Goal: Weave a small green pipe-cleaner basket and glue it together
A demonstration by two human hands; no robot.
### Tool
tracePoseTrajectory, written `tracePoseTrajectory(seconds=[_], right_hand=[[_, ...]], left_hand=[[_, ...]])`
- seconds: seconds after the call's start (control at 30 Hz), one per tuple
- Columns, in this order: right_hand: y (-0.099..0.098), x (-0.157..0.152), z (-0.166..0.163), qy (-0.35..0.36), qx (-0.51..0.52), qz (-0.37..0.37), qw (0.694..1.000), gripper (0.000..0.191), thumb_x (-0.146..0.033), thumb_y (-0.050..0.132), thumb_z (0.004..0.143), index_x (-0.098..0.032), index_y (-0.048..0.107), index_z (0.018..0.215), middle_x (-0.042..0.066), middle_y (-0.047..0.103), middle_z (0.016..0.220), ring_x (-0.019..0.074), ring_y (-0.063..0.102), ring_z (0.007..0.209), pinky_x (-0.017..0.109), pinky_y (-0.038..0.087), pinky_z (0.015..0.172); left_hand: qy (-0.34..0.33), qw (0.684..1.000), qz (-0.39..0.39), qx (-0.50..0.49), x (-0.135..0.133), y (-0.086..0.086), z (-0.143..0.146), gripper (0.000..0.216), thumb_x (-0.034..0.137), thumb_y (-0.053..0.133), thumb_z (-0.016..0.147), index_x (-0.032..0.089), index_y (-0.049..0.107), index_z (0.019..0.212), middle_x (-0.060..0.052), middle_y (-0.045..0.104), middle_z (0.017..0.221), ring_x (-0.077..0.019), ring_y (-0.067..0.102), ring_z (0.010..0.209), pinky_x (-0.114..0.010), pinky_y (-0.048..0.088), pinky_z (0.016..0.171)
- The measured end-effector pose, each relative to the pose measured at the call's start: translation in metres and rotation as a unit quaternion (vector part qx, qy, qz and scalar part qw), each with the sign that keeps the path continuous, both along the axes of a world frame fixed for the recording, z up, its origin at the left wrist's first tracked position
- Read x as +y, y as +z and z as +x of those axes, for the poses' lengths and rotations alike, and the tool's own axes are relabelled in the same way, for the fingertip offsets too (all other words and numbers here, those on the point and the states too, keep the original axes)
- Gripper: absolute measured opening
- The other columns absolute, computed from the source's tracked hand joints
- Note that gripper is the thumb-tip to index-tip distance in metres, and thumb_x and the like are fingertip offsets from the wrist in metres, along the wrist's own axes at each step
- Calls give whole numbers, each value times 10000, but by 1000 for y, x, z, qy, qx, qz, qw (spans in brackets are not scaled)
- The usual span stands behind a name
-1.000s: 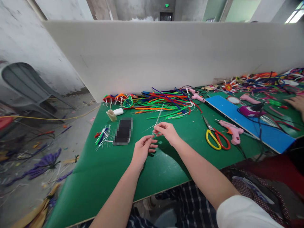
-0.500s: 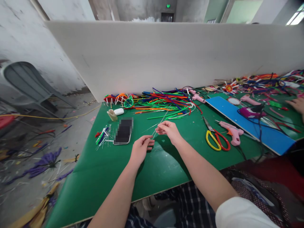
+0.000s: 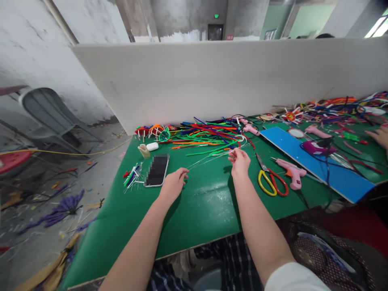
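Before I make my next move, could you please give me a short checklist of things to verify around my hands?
1. Right hand pinching the thin strand: ok.
2. Left hand holding it too: cannot tell, too small to see.
3. Scissors clear of right hand: ok, lying apart.
4. Nearest glue gun cool: cannot tell.
5. Co-worker's hand clear: ok, at far right.
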State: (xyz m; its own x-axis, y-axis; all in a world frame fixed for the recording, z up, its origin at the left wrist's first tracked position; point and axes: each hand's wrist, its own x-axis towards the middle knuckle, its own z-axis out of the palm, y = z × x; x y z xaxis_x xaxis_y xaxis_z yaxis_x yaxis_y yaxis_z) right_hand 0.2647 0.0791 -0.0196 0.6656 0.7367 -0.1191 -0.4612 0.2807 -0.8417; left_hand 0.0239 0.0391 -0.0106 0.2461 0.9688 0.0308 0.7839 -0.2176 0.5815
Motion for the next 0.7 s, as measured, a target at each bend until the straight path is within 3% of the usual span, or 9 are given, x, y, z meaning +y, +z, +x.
tracePoseTrajectory(seconds=[0.07,0.17,0.33,0.47,0.7], right_hand=[[-3,1,4,-23,15,1,1000,109,-250,573,644,-166,510,675,-65,589,523,45,533,429,124,414,363],[-5,3,3,-29,32,-2,999,113,-247,573,641,-164,510,682,-72,568,494,42,507,397,126,400,347],[-6,5,1,-25,44,-8,999,117,-244,577,634,-159,512,682,-66,567,485,44,495,385,131,399,341],[-6,5,0,-17,45,-10,999,113,-243,577,633,-158,518,677,-61,572,490,43,493,387,130,397,339],[-8,6,-1,5,44,-17,999,102,-242,575,636,-161,520,664,-63,570,495,41,495,396,125,397,342]], left_hand=[[4,989,66,132,11,2,1,312,260,251,856,213,523,1003,-14,624,887,-117,583,798,-219,448,703],[9,974,83,211,27,0,4,278,258,321,832,187,546,978,-58,589,964,-165,558,884,-260,436,739],[-32,949,62,307,44,-2,11,250,220,367,801,141,595,867,-115,583,903,-215,566,861,-304,438,717],[-67,925,33,373,57,4,18,255,157,406,757,113,597,920,-154,595,938,-250,547,939,-324,431,753],[-142,881,-69,446,86,14,31,301,233,535,655,119,649,910,-181,634,943,-281,590,871,-339,457,717]])
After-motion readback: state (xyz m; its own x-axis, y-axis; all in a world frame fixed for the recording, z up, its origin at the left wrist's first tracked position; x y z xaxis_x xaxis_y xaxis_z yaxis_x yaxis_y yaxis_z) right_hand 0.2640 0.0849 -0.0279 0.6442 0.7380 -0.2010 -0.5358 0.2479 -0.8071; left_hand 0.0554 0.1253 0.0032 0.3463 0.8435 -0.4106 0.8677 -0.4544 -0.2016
